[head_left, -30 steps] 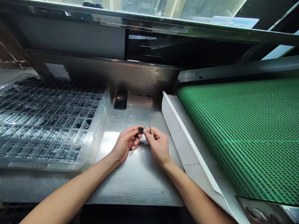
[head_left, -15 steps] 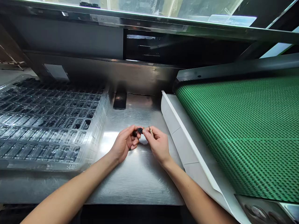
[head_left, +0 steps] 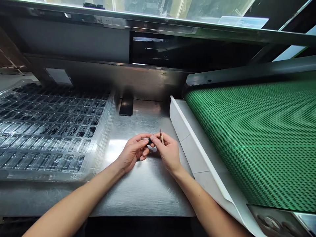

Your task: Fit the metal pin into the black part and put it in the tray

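A small black part [head_left: 149, 141], mostly covered by fingers, is pinched above the metal table between my two hands. My left hand [head_left: 132, 150] has its thumb and forefinger closed on the part from the left, the lower fingers curled beneath. From the right, the thumb and fingertips of my right hand [head_left: 169, 152] grip the same part. A thin pointed tool [head_left: 161, 137], with a pale handle and a brownish tip, stands up out of the right hand beside the forefinger. Its lower end is hidden in that hand.
Stacked clear plastic trays [head_left: 95, 148] with black parts in many pockets lie at left. A dark flat phone-like slab [head_left: 126, 107] rests at the table's back. On the right, a white guard [head_left: 190, 141] borders the green conveyor belt [head_left: 259, 131]. A metal frame crosses above.
The black part has turned, its round spoked face no longer showing, and the left thumb now covers more of it. The thin tool in my right hand has swung more upright.
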Motion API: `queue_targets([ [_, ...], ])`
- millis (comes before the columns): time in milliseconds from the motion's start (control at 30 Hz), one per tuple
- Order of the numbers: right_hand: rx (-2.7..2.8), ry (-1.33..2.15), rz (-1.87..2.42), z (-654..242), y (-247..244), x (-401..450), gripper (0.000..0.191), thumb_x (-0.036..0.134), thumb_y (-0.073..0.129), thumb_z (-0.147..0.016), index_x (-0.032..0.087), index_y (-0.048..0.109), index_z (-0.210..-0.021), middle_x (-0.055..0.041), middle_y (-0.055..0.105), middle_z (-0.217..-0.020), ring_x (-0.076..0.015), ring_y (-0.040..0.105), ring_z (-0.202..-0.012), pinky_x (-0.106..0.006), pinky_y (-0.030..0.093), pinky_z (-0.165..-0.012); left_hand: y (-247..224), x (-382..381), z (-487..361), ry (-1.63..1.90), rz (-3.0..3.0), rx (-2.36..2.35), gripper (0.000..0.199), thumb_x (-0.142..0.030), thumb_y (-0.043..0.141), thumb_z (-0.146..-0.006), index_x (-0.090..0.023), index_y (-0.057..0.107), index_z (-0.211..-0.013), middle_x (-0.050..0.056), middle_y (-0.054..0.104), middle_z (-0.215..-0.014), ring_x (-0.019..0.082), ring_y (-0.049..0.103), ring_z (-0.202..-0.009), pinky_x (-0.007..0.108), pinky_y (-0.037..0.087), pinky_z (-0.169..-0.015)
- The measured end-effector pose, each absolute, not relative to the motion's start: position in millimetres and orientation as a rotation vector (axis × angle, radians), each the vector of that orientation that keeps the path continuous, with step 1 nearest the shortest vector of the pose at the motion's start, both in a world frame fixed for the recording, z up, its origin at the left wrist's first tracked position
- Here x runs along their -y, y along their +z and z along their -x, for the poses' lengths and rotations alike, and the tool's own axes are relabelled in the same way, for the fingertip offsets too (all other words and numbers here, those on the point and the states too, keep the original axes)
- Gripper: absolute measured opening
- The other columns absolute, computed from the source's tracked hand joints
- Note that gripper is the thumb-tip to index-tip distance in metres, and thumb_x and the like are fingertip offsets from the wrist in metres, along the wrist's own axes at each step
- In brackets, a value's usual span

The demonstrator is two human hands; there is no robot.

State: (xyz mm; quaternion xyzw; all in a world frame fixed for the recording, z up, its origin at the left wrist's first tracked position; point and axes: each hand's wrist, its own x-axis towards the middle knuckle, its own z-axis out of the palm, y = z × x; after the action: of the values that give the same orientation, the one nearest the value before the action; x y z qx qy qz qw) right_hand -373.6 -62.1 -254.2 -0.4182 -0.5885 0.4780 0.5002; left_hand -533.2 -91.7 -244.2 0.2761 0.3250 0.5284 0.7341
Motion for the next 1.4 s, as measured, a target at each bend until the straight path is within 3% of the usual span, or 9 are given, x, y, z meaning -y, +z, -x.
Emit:
queue_targets([
  [267,1.364,1.121,0.959,376.2,-254.3,63.0,0.040,0.051,0.081,-0.092,0.021,0.060,-0.110,0.0031,0.062,-0.069,-0.0185,0.066,-0.067,-0.025,0.046,-0.059,-248.2,90.1,532.8,1.205,-0.649,-0.694,0.038,-0.034,0.088,-0.084,-0.013,0.078,-0.114,0.006,0.067,-0.091,0.006,0.052,-0.057,0.017,0.037,-0.046],
  [467,1.573,0.934,0.898,370.5,-258.7,63.5,0.042,0.054,0.055,-0.109,0.020,0.066,-0.131,0.0047,0.047,-0.067,-0.0149,0.046,-0.060,-0.027,0.039,-0.058,-243.8,88.8,535.3,1.286,-0.632,-0.669,0.038,-0.035,0.085,-0.087,-0.017,0.075,-0.120,0.004,0.064,-0.091,0.007,0.053,-0.060,0.017,0.039,-0.048],
  [567,1.701,0.792,0.931,369.6,-259.4,64.8,0.040,0.048,0.056,-0.110,0.020,0.066,-0.137,0.0059,0.044,-0.066,-0.0143,0.044,-0.059,-0.027,0.040,-0.061,-242.1,89.0,535.3,1.303,-0.630,-0.653,0.041,-0.036,0.085,-0.087,-0.018,0.074,-0.122,0.003,0.063,-0.088,0.007,0.053,-0.061,0.017,0.039,-0.048],
  [800,1.867,0.625,0.961,369.3,-258.9,65.2,0.047,0.040,0.060,-0.109,0.020,0.059,-0.152,0.0046,0.057,-0.071,-0.0127,0.055,-0.061,-0.025,0.043,-0.063,-241.4,89.5,536.2,1.323,-0.615,-0.627,0.042,-0.034,0.084,-0.089,-0.017,0.072,-0.125,0.002,0.062,-0.082,0.008,0.051,-0.059,0.017,0.038,-0.047],
  [1400,1.898,0.552,0.952,368.2,-260.2,64.4,0.045,0.037,0.059,-0.111,0.021,0.061,-0.153,0.0006,0.069,-0.080,-0.0139,0.065,-0.074,-0.023,0.047,-0.069,-242.2,88.7,538.3,1.326,-0.631,-0.634,0.037,-0.030,0.082,-0.091,-0.016,0.072,-0.123,0.002,0.062,-0.080,0.008,0.051,-0.059,0.017,0.039,-0.049],
])
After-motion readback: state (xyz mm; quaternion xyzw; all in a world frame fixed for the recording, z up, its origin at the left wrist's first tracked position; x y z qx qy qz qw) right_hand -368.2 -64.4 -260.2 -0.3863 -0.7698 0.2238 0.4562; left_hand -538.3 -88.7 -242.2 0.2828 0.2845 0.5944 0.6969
